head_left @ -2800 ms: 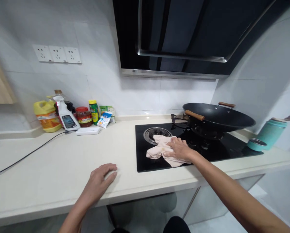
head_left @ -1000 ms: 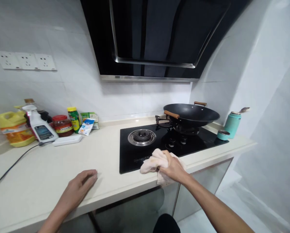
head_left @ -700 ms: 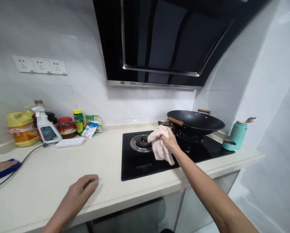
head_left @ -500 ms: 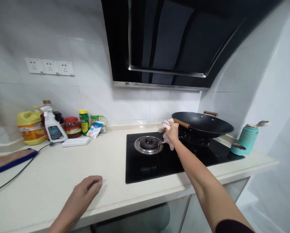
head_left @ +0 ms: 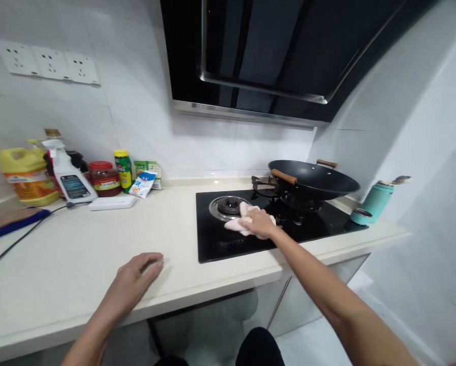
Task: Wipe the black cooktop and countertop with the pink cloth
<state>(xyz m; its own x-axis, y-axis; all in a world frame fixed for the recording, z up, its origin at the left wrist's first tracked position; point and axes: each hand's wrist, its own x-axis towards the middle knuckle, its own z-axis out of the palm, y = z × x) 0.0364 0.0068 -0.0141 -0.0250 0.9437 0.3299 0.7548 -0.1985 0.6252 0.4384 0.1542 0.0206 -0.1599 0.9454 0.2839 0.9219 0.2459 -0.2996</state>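
Note:
My right hand [head_left: 259,223] presses a pale pink cloth [head_left: 237,226] flat on the black glass hob [head_left: 228,249], just right of and in front of the left burner [head_left: 230,205]. Part of the cloth sticks out past my fingers toward the burner's metal ring. My left hand [head_left: 134,279] rests on the cream countertop [head_left: 170,226] near its front edge, left of the hob. It holds nothing, its fingers loosely curved and the thumb apart. A black wok [head_left: 315,180] with wooden handles sits over the right burner.
Another person's hand [head_left: 12,219] lies on a blue cloth [head_left: 25,225] at the far left. Bottles, a red-lidded jar [head_left: 104,179] and packets line the wall. A black cable [head_left: 18,239] crosses the counter. A teal flask [head_left: 378,201] stands right of the wok; the range hood [head_left: 250,61] hangs overhead.
My right hand has drawn the cloth from beside the wok's handle forward and left, nearer the front of the hob. A pan support behind now shows. My left hand stays on the counter.

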